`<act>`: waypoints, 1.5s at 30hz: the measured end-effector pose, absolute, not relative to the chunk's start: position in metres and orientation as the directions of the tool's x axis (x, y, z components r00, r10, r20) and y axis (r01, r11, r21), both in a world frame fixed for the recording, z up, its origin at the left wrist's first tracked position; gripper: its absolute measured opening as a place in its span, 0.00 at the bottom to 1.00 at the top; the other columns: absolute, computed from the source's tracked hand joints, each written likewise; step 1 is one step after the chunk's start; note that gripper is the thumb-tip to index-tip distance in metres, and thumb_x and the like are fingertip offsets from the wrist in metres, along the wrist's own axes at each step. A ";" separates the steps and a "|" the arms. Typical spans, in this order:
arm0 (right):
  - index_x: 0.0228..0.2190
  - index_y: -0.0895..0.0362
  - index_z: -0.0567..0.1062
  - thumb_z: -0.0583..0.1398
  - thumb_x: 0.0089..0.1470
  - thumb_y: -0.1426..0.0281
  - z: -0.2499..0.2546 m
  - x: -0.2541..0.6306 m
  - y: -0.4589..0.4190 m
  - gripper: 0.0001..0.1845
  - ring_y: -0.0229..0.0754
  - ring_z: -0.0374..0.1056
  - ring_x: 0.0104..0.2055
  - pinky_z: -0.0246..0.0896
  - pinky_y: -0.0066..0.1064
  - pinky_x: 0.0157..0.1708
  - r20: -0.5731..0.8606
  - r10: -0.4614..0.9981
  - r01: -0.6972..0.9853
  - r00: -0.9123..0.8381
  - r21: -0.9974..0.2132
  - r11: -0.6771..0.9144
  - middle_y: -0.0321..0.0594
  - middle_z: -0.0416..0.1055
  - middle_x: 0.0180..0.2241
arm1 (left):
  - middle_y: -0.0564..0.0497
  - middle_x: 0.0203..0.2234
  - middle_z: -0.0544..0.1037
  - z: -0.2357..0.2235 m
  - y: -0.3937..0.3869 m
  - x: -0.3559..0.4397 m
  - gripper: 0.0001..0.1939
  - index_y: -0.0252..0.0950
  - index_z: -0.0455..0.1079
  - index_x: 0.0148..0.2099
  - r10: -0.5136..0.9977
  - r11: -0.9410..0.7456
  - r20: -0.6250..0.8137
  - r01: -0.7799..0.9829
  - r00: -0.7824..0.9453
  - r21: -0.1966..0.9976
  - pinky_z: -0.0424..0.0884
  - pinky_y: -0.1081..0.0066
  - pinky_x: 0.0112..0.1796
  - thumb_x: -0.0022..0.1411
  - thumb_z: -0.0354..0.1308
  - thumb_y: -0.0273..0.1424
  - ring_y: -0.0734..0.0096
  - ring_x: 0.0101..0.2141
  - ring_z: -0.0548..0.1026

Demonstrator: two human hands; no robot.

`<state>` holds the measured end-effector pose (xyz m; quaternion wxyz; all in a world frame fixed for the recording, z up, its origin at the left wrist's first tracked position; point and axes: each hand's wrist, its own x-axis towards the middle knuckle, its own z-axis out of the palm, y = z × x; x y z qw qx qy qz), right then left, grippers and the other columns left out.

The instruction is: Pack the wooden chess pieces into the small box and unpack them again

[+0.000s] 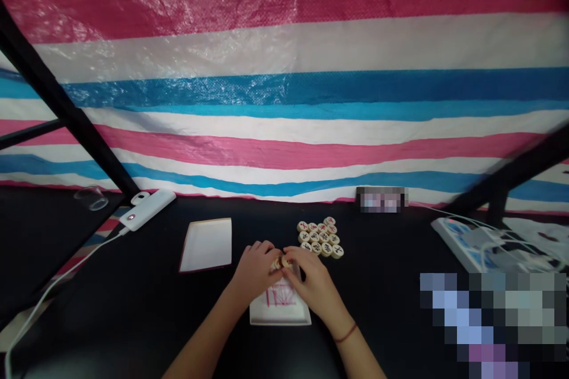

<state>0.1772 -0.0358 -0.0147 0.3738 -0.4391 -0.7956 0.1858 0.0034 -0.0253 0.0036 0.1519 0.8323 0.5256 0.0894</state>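
Both my hands meet at the far end of a white open box (pixel 280 315), whose floor shows a red-lined printed sheet (pixel 280 295). My left hand (pixel 256 267) has its fingers closed around a round wooden chess piece (pixel 276 263) with a character on it. Beside it, my right hand (pixel 309 275) pinches another such piece (pixel 287 262). The fingers partly cover both pieces. Just beyond my right hand, several more Chinese chess pieces (pixel 320 238) lie grouped in rows on the black table, some with red and some with dark characters.
Left of the box lies its white-lined lid (pixel 207 245). A white power strip (pixel 149 209) with a cable and a clear cup (pixel 91 198) are at far left. Another power strip (pixel 462 243) with tangled cables stands right. Striped sheeting (pixel 284 89) hangs behind the black table (pixel 133 308).
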 end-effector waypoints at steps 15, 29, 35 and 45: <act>0.34 0.51 0.77 0.60 0.54 0.70 -0.013 0.178 -0.035 0.05 0.49 0.64 0.49 0.55 0.48 0.50 0.375 0.835 0.634 -0.403 -0.544 0.550 0.41 0.76 0.41 | 0.50 0.44 0.75 -0.009 -0.026 -0.008 0.14 0.43 0.69 0.51 0.886 -0.435 0.051 0.785 0.462 0.441 0.64 0.65 0.43 0.62 0.57 0.36 0.62 0.44 0.70; 0.36 0.51 0.75 0.58 0.53 0.75 -0.014 0.178 -0.035 0.10 0.48 0.65 0.45 0.62 0.44 0.47 0.432 0.833 0.625 -0.346 -0.555 0.548 0.42 0.69 0.40 | 0.49 0.45 0.75 -0.008 -0.027 -0.009 0.19 0.43 0.68 0.54 0.897 -0.404 0.047 0.771 0.439 0.493 0.65 0.63 0.45 0.60 0.54 0.31 0.61 0.45 0.70; 0.41 0.52 0.72 0.65 0.44 0.71 -0.002 0.177 -0.044 0.20 0.49 0.63 0.41 0.64 0.42 0.43 0.329 0.885 0.678 -0.328 -0.571 0.464 0.41 0.64 0.36 | 0.50 0.45 0.75 -0.007 -0.028 -0.008 0.18 0.43 0.68 0.54 0.900 -0.396 0.035 0.782 0.434 0.481 0.64 0.63 0.44 0.61 0.54 0.31 0.61 0.46 0.69; 0.47 0.51 0.68 0.65 0.47 0.73 -0.009 0.182 -0.042 0.25 0.50 0.63 0.45 0.62 0.43 0.48 0.223 0.905 0.656 -0.362 -0.628 0.418 0.42 0.65 0.40 | 0.50 0.44 0.75 -0.007 -0.028 -0.007 0.18 0.43 0.69 0.52 0.901 -0.397 0.048 0.776 0.431 0.491 0.65 0.63 0.44 0.60 0.55 0.29 0.61 0.45 0.70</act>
